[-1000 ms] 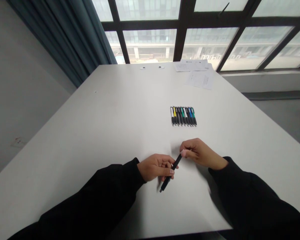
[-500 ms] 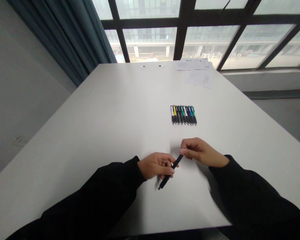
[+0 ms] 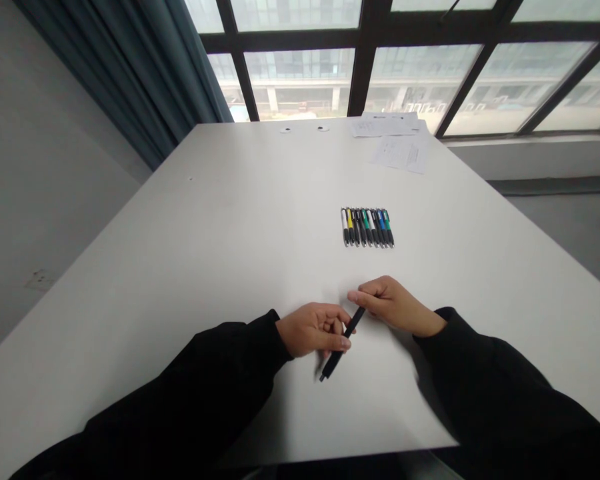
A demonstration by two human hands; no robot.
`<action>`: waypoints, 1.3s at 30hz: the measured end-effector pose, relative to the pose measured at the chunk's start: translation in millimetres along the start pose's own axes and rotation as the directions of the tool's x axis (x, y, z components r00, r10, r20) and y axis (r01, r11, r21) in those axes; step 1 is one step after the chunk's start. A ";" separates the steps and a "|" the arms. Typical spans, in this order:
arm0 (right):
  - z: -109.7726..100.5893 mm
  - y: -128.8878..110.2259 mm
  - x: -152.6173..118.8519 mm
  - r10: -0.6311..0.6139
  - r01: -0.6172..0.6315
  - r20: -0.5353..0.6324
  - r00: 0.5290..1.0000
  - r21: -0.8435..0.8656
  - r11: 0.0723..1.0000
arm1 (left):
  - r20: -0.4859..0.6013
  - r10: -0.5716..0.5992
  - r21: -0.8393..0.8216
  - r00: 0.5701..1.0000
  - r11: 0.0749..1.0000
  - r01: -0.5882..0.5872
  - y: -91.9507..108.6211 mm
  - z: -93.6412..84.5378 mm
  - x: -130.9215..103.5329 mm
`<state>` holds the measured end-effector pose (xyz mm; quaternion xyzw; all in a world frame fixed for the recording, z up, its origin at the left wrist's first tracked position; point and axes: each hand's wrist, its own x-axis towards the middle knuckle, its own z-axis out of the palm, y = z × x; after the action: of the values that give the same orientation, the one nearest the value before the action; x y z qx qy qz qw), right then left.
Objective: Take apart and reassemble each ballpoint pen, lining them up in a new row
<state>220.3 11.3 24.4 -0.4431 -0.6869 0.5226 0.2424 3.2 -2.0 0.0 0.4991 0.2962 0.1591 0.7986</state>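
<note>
A black pen (image 3: 334,360) slants between my hands, low over the white table. My left hand (image 3: 316,329) is closed on the middle of its barrel, thumb on the near side and fingers behind. At the pen's upper right end, my right hand (image 3: 387,303) pinches with thumb and forefinger, its other fingers curled in. The pen's far tip is hidden by the right hand. Beyond the hands lies a neat row of several pens (image 3: 367,228) side by side, with white, yellow, black, green and blue barrels and dark grips.
The white table (image 3: 220,253) reaches to the window (image 3: 300,83). Printed papers (image 3: 400,153) lie at its far right corner. Two small round fittings sit near the far edge. A blue curtain (image 3: 145,73) hangs at the left, beside a wall with a socket (image 3: 41,280).
My right hand has shifted a little to the left over the pen's upper end, and its fingers have curled further. My left hand stays almost still on the pen.
</note>
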 end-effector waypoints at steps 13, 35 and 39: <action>-2.4 1.5 -1.7 -0.101 0.102 -0.015 0.995 0.071 0.992 | 0.003 0.031 -0.046 1.000 0.998 -0.030 -1.4 1.7 1.3; 1.6 4.1 19.4 0.000 -0.058 0.070 0.998 0.828 0.558 | -0.164 0.060 -0.224 0.985 0.970 -0.096 -0.6 -2.8 11.7; 3.5 4.5 20.5 -0.053 -0.093 0.135 0.990 0.874 0.477 | -0.145 0.084 -0.179 0.986 0.978 -0.110 -0.2 -3.5 10.7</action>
<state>209.1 27.5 16.3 -0.2265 -0.3333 0.8331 0.3788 9.3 6.3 -4.6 0.4242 0.3092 0.2587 0.8109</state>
